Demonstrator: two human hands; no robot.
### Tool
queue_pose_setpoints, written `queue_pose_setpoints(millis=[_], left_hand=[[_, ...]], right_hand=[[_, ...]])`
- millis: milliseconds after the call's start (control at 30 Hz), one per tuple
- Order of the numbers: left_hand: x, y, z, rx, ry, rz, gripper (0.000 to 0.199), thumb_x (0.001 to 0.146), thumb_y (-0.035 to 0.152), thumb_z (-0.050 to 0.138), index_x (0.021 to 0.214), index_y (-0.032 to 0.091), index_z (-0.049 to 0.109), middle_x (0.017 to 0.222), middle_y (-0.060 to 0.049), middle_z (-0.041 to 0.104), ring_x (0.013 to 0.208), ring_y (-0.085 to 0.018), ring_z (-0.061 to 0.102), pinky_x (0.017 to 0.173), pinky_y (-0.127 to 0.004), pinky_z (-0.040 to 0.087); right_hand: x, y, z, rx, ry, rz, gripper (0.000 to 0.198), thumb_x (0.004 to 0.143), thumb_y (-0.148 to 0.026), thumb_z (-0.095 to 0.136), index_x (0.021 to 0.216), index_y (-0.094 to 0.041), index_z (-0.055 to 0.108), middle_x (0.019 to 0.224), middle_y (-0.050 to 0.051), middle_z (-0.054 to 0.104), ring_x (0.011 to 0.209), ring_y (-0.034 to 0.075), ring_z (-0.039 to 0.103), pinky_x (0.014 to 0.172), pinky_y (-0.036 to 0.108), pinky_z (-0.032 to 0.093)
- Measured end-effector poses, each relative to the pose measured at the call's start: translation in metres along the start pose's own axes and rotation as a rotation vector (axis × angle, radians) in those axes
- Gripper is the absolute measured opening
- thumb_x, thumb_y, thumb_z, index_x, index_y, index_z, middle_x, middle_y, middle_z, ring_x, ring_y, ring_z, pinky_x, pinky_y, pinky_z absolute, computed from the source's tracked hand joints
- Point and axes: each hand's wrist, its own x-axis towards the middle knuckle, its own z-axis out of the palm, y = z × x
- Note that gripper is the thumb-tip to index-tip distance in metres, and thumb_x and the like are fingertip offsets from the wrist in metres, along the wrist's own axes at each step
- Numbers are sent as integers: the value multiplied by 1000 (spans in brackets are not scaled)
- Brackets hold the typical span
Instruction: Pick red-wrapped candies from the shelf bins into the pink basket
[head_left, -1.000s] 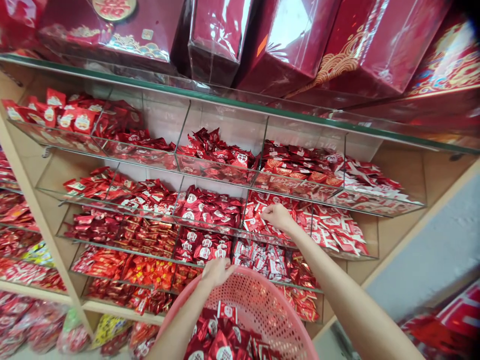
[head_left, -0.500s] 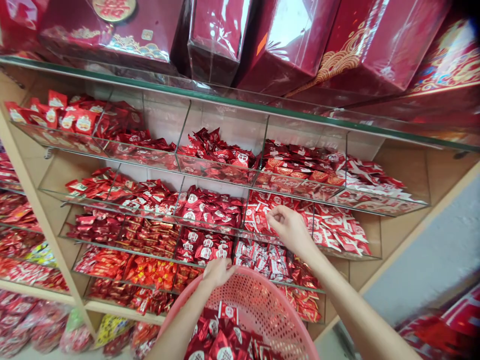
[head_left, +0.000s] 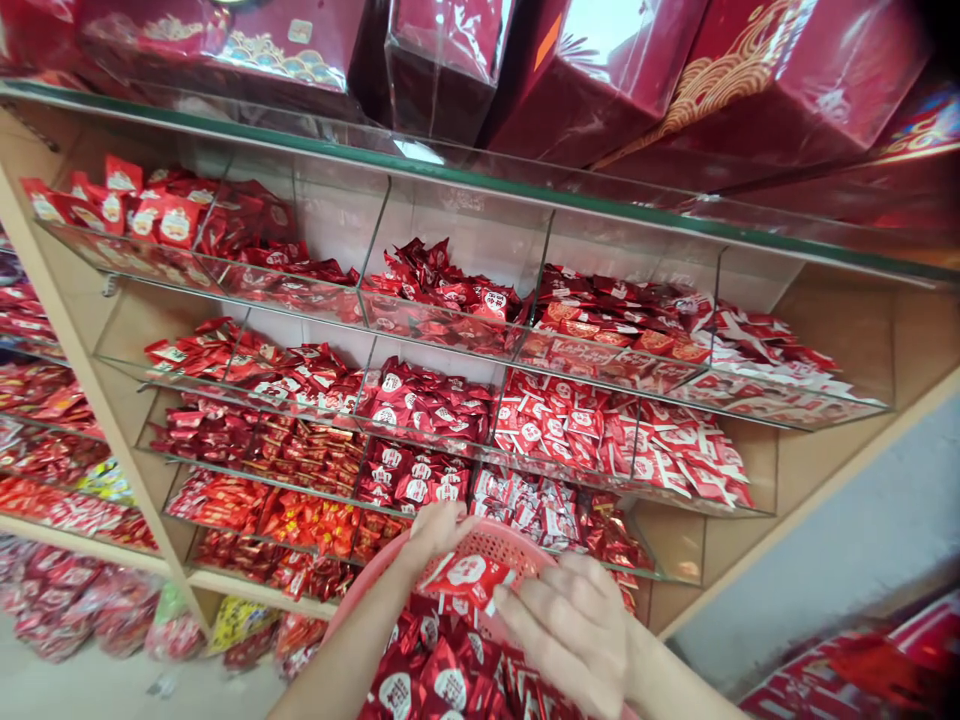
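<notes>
My left hand point(head_left: 436, 535) is closed on the far rim of a pink perforated plastic basket point(head_left: 366, 580). Over the basket's right side is my right hand point(head_left: 570, 625), its fingertips closed at the edge of a red-and-white wrapped candy packet point(head_left: 466, 577). That packet lies above other dark red candy packets point(head_left: 450, 680) piled in the basket. Behind the hands, a bin of similar red-and-white packets point(head_left: 555, 420) stands on the glass-fronted shelf. My right thumb is mostly hidden.
Tiered glass-divided shelves hold several kinds of red candy, with dark red packets point(head_left: 431, 405) in the middle. A glass shelf edge point(head_left: 480, 190) runs above, carrying large red gift boxes point(head_left: 600, 90). Bagged goods point(head_left: 120, 610) lie on the floor at left.
My right hand has come down from the shelf bin to the basket with a red-and-white candy packet at its fingers. The left hand has stayed on the rim; the view has shifted slightly.
</notes>
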Motion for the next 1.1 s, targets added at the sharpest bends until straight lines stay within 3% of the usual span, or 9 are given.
queue_pose_setpoints(millis=[67, 200, 400, 500, 767, 1100], left_hand=[[0, 1, 1, 6, 4, 2, 59, 80, 65, 19, 75, 21, 58, 74, -5, 63, 71, -19, 59, 59, -25, 37], [0, 1, 1, 16, -10, -15, 58, 80, 64, 20, 77, 21, 58, 77, -5, 63, 74, -19, 59, 62, -25, 37], [0, 1, 2, 13, -3, 11, 63, 78, 67, 17, 79, 20, 58, 75, -6, 63, 73, -22, 60, 58, -27, 37], [0, 2, 1, 10, -6, -2, 66, 76, 70, 16, 78, 20, 58, 73, -6, 63, 72, -23, 60, 57, -27, 37], [1, 2, 3, 14, -1, -6, 61, 78, 68, 17, 75, 21, 57, 74, -4, 63, 71, -21, 59, 57, -27, 37], [1, 2, 1, 14, -10, -17, 59, 79, 65, 19, 76, 21, 58, 75, -5, 63, 74, -22, 60, 60, -27, 38]], right_hand=[[-11, -3, 10, 23, -119, 122, 15, 81, -14, 50, 92, -12, 61, 74, 4, 62, 70, 14, 49, 62, 30, 35], [-50, -5, 44, 85, -461, 556, 10, 83, -17, 47, 80, -19, 57, 75, 2, 59, 71, 15, 48, 64, 29, 34], [-116, -16, 97, 218, -930, 1123, 9, 77, -17, 48, 75, -18, 57, 81, 5, 62, 78, 17, 56, 68, 26, 37], [-128, -21, 117, 138, -1115, 1265, 11, 74, -19, 50, 78, -16, 60, 85, 9, 64, 82, 22, 59, 66, 27, 39], [-113, -27, 159, 104, -1210, 1305, 22, 71, -20, 54, 90, -14, 64, 96, 13, 65, 94, 25, 59, 75, 31, 43], [-106, -38, 194, 142, -1103, 1470, 26, 70, -24, 55, 93, -14, 63, 97, 14, 65, 94, 25, 60, 72, 30, 44]])
